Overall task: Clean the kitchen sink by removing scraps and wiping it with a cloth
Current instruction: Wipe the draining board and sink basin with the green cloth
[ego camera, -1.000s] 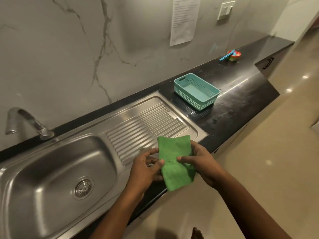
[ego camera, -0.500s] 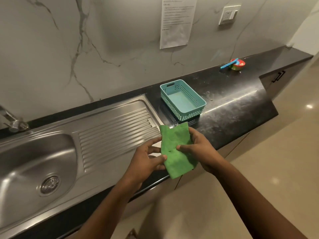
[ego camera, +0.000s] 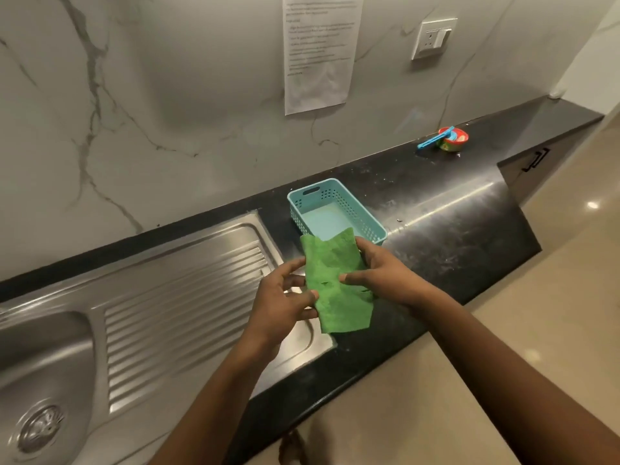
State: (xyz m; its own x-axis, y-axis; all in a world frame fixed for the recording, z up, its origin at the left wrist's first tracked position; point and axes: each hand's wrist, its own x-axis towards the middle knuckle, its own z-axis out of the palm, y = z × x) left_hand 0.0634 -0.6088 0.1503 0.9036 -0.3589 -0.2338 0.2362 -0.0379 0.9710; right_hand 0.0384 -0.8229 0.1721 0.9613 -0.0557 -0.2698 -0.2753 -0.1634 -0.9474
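A green cloth (ego camera: pixel 337 283) is held folded between both hands, above the right end of the steel drainboard (ego camera: pixel 181 297). My left hand (ego camera: pixel 283 305) pinches its left edge. My right hand (ego camera: pixel 385 275) grips its right side with the thumb on top. The steel sink basin (ego camera: pixel 40 380) lies at the lower left, its drain strainer (ego camera: pixel 40 429) in the bottom corner. No scraps show in the visible part of the basin.
A teal perforated basket (ego camera: pixel 365 216) stands just behind the cloth on the black countertop (ego camera: pixel 453 229). A small red bowl with a blue utensil (ego camera: pixel 451 139) sits at the far right by the marble wall. A paper notice (ego camera: pixel 318 52) and a socket (ego camera: pixel 432 38) are on the wall.
The view has swung right and closer: the tap has left the frame and the basin has slid to the lower left. Both hands keep hold of the cloth, now nearer the basket.
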